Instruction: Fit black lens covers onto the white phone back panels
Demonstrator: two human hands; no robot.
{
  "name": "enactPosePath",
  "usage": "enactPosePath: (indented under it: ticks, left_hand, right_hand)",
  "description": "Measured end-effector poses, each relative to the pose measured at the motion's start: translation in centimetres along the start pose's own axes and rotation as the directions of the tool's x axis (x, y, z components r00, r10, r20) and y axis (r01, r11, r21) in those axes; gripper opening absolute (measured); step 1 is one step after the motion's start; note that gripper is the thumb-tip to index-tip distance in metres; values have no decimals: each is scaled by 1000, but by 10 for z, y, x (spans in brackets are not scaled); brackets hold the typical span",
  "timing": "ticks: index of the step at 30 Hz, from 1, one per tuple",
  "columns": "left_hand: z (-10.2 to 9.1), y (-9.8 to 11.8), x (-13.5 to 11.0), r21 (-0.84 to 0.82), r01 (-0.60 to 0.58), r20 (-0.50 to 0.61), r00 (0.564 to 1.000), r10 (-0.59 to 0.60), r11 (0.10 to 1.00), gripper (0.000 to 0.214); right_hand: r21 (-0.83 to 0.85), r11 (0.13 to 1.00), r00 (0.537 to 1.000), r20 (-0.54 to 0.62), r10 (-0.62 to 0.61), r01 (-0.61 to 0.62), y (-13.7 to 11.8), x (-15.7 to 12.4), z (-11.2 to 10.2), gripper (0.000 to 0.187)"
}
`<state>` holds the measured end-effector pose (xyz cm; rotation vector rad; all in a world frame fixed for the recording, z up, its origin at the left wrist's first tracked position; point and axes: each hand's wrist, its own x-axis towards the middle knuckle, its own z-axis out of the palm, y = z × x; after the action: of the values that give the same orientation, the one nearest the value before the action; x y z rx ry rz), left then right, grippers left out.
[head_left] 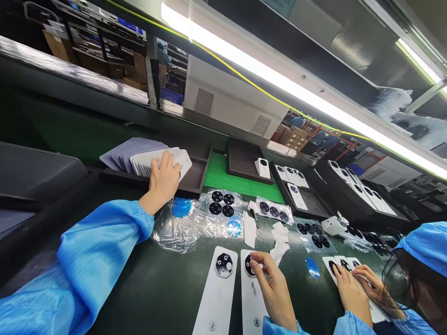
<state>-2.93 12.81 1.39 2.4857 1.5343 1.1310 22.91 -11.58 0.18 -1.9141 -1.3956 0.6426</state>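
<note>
My left hand (163, 177) grips a row of white phone back panels (157, 160) standing on edge in a dark tray (195, 174), with a stack of lilac-grey panels (132, 153) just behind it. Low in the view, my right hand (274, 291) has its fingertips bunched on a round black camera ring (248, 265) set in a long white panel (252, 302). The ring is partly hidden by those fingers. To the left of that panel lies a matching white panel (216, 298) with a black octagonal camera piece (224, 265).
Clear plastic bags hold sheets of black round lens pieces (222, 204), and blue film discs (181, 207) lie nearby. A co-worker's hands (363, 288) work on white panels at the right. Dark trays of white panels (363, 193) line the back, beside a green mat (223, 177).
</note>
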Motion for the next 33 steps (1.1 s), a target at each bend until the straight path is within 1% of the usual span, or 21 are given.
enactPosePath:
  ticks: [2,3,4,5,6,7,8,9,10,11,13,16,19,22,24,26,27,29,31,32,33]
  left_hand:
    - [0,19,-15,-71,-89,66,993,94,993,17]
    - [0,31,-26,-122,-159,130,976,174,980,14]
    - [2,43,-39,-189,-239,201,940,275,953,9]
    - [4,56,-52,-267,-317,272,881,387,910,12]
    - [6,67,-65,-340,-374,326,814,481,863,21]
    - [8,78,-77,-398,-407,366,752,549,822,32]
    - [11,86,-87,-446,-414,418,688,594,793,41]
    - [13,93,-94,-464,-377,496,640,587,802,46]
    - [16,97,-99,-467,-355,531,620,578,810,50]
    - [18,100,-100,-464,-331,566,603,562,822,54]
    - [21,103,-98,-453,-304,602,590,539,838,58]
    - [24,105,-91,-451,-281,645,553,527,847,61]
    - [25,109,-89,-455,-260,669,532,519,852,62]
    - [23,111,-90,-460,-247,676,525,517,853,63]
    - [18,108,-92,-481,-229,673,523,523,847,63]
    - [9,103,-95,-550,-146,668,514,538,822,60]
    - [4,100,-97,-596,-69,671,503,544,800,58]
    - [-4,91,-105,-668,142,693,476,542,731,54]
    - [-8,83,-116,-697,407,714,471,518,591,50]
    - [-7,80,-122,-694,530,720,483,499,488,48]
    - [-6,77,-129,-683,626,723,503,474,377,46]
  right_hand:
    - [-38,998,998,23,-54,54,-3,6,-2,30]
    - [-53,995,996,49,-80,82,-5,10,-3,28]
    - [-65,992,991,86,-99,105,-9,16,-4,27]
    - [-72,990,985,133,-111,122,-13,23,-4,26]
    - [-77,988,976,185,-115,131,-17,32,-4,26]
    - [-83,987,964,240,-113,136,-22,43,-3,26]
    - [-91,986,952,287,-109,140,-27,56,-1,26]
    - [-104,984,940,326,-104,145,-32,71,2,24]
    - [-126,980,930,355,-98,152,-35,86,6,22]
    - [-161,974,924,372,-91,161,-38,102,11,20]
    - [-251,951,921,382,-73,180,-42,132,20,21]
    - [-382,903,927,373,-43,195,-44,167,31,24]
    - [-464,862,932,362,-28,206,-43,186,38,27]
    - [-504,836,937,347,-34,217,-38,194,43,26]
    - [-515,827,939,340,-44,225,-35,197,46,26]
    - [-518,823,939,341,-54,236,-32,201,48,28]
    - [-519,820,937,345,-58,242,-31,202,48,27]
    - [-523,812,931,359,-65,259,-31,204,47,24]
    - [-528,801,923,376,-78,282,-32,204,46,22]
    - [-528,796,920,381,-90,296,-33,203,46,24]
    - [-526,792,917,384,-105,311,-33,202,46,25]
